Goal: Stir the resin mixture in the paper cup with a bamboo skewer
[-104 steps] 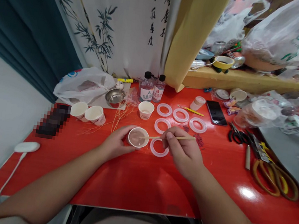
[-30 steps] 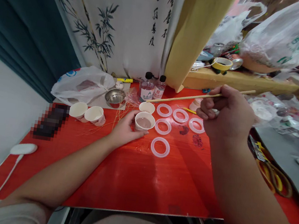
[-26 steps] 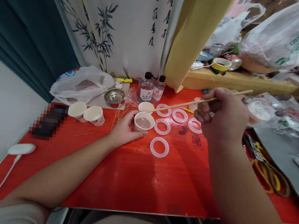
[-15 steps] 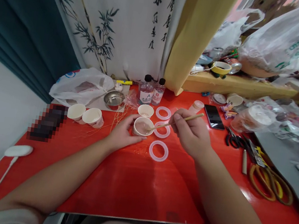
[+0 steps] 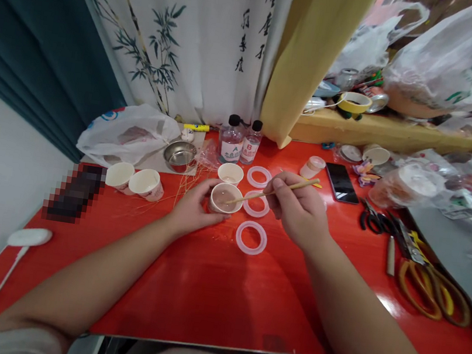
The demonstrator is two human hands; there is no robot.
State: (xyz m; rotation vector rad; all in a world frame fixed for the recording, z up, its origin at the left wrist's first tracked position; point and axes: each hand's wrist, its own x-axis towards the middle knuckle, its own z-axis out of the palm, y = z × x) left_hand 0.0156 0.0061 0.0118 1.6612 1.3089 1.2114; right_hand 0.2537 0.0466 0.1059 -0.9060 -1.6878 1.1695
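My left hand [image 5: 191, 209] is wrapped around a small paper cup [image 5: 226, 198] of pinkish-brown liquid on the red table [image 5: 210, 291]. My right hand [image 5: 299, 210] pinches a thin wooden stick [image 5: 273, 192] whose tip dips into that cup. White ring moulds lie beside the cup: one [image 5: 250, 237] in front of my right hand, one [image 5: 256, 204] partly under the stick, one [image 5: 258, 175] further back. A second paper cup [image 5: 230, 173] stands just behind the held one.
Two bottles marked A [image 5: 231, 140] and B [image 5: 250, 142] stand at the back. A steel bowl [image 5: 181, 154], plastic bag [image 5: 129, 133] and two paper cups [image 5: 133, 179] sit left. A phone [image 5: 341, 183], pliers [image 5: 373, 221] and large scissors [image 5: 434, 277] lie right.
My right hand had lifted the stick up and to the right, then brought it back down; its tip is in the cup again. My left hand stayed on the cup.
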